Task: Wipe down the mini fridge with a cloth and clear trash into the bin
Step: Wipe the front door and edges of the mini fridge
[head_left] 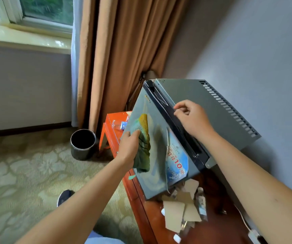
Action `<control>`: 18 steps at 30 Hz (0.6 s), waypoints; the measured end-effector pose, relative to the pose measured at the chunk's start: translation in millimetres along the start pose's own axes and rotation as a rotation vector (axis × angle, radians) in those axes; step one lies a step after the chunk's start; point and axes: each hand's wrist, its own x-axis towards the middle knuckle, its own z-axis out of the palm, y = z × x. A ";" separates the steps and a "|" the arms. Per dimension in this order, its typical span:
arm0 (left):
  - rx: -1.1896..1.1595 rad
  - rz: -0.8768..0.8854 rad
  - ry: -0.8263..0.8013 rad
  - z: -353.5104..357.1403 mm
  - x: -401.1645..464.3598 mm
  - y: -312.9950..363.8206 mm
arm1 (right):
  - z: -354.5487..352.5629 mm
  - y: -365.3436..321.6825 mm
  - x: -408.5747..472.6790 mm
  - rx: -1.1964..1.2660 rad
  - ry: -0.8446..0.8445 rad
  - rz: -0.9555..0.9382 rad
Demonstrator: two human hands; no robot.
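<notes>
A grey mini fridge (194, 95) stands on a red-brown wooden cabinet (217, 224) against the wall. My left hand (130, 146) grips a green, yellow and teal cloth (142, 138) and presses it against the fridge's front door, which shows wet streaks. My right hand (191, 118) rests with curled fingers on the black strip along the door's top edge. A blue and white sticker (176, 161) with red "10" is on the door. Torn cardboard pieces and scraps of trash (182, 206) lie on the cabinet in front of the fridge. A black round bin (83, 143) stands on the carpet to the left.
An orange stool (110, 131) with a plastic wrapper sits between bin and cabinet. Brown curtains (117, 50) hang behind, beside a window. A white cable and plug (252, 233) lie at the cabinet's right. My dark shoe (64, 197) is on the patterned carpet.
</notes>
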 end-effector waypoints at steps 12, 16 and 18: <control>0.424 0.249 0.039 30.3 -7.5 -43.5 | 14.6 39.5 23.8 -0.304 0.067 -0.023; 0.479 0.311 0.015 42.8 -1.8 -49.4 | 21.4 42.3 24.6 -0.388 0.124 -0.051; 0.480 0.314 0.013 47.9 2.3 -50.1 | 20.6 43.8 25.6 -0.366 0.120 -0.043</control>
